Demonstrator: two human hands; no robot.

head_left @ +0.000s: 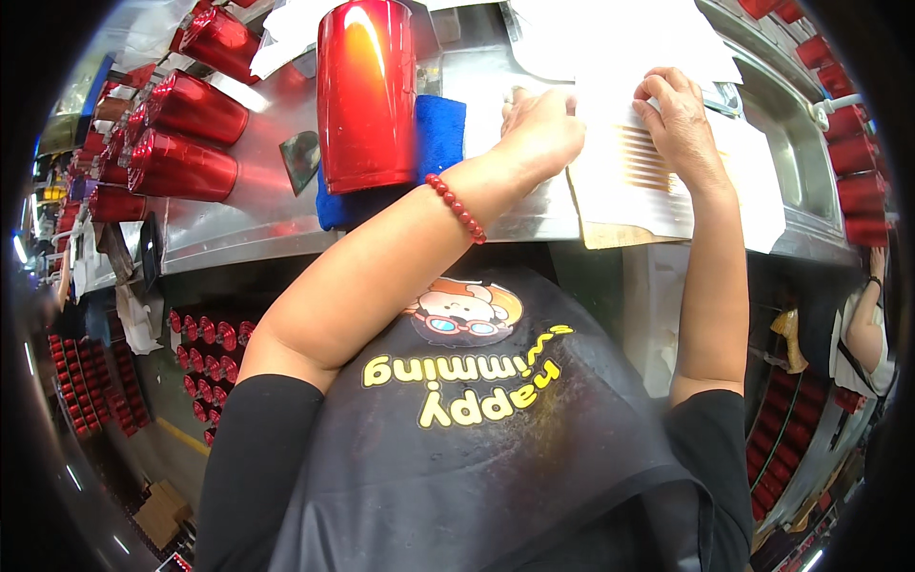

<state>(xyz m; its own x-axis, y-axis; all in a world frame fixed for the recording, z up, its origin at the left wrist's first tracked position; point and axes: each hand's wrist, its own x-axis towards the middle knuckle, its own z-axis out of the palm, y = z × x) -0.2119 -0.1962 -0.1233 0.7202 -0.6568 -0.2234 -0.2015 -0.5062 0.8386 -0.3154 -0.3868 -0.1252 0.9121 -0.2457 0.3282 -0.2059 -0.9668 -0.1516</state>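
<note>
Sheet (644,164): upper right of the frame, pale with a row of brownish strips, lying on white paper (757,181) on the metal table (250,214).
Right hand (681,129): over the upper end of the sheet, fingers bent, thumb close to the forefinger; I cannot tell whether this grip has a strip or only hovers.
Left hand (545,133): near the upper middle, curled and turned away, beside the sheet; its fingertips are partly hidden, so I cannot tell whether it grasps anything.
Cylinder (367,114): red and shiny, upper left of centre, on a blue cloth (440,133), no hand touching it.
Strip work: the step looks like picking at the sheet with the right fingers.
Next move: seems to call for a light fingertip pinch, with the sheet kept flat.
</note>
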